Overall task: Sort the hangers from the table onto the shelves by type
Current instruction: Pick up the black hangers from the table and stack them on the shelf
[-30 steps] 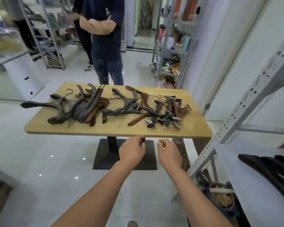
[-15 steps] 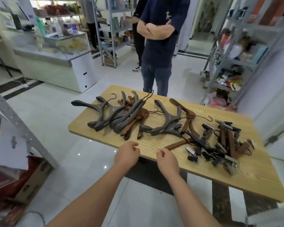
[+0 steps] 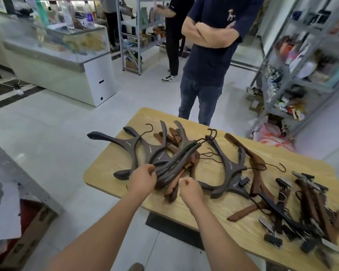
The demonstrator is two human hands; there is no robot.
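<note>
Dark grey curved hangers (image 3: 176, 161) lie piled on the pale wooden table (image 3: 243, 231), long axes slanting away rightward. The nearer left hand (image 3: 143, 179) has its grip round their near ends; the right hand (image 3: 190, 189) is fisted, apparently empty.

A: Colours near the hands?
B: At the left hand (image 3: 143, 180): dark grey hangers (image 3: 131, 145). Right of the right hand (image 3: 190, 190): reddish-brown hangers (image 3: 256, 163).
A: Further right?
B: There the clip hangers (image 3: 309, 200) are brown, clips silver and black. The worktop (image 3: 233, 231) is pale yellow wood grain.
</note>
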